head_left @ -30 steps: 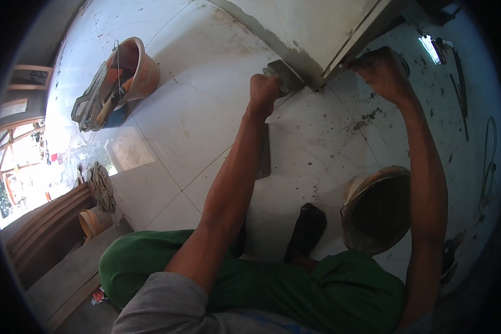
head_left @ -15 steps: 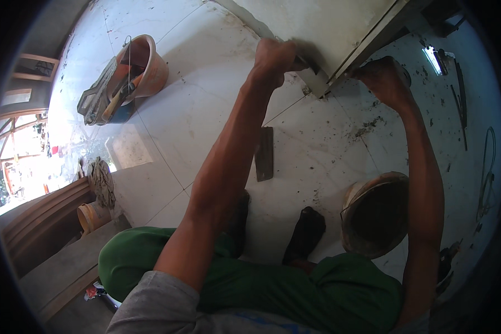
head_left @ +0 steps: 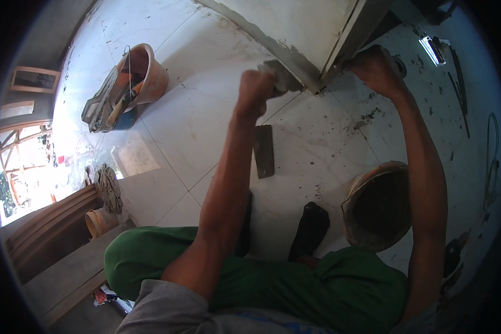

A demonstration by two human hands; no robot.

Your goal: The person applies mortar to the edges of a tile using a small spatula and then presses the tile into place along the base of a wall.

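Note:
My left hand [head_left: 254,92] is closed round a trowel [head_left: 285,78], its flat grey blade beside the lower edge of a pale plastered wall [head_left: 312,28]. A long narrow strip [head_left: 345,39] runs down the wall's corner to the floor. On the far side of that strip, my right hand [head_left: 376,69] is closed, its fingertips at the strip's edge. The hand itself hides part of this grip. Between my feet and the wall corner, a short flat piece of wood [head_left: 264,151] lies on the tiles. Near my right forearm stands a bucket [head_left: 353,222] with a dark inside.
At the left, an orange bucket [head_left: 157,80] holds tools, with a grey float-like tool [head_left: 97,106] leaning on it. Wooden frames [head_left: 50,222], a crumpled rag [head_left: 109,189] and a small tub [head_left: 96,224] are lower left. Mortar crumbs [head_left: 367,118] dot the tiled floor [head_left: 206,128].
My left hand has drawn the trowel left and slightly down, off the wall face, so more of the blade shows. The right hand stays at the strip. The whole view has shifted slightly.

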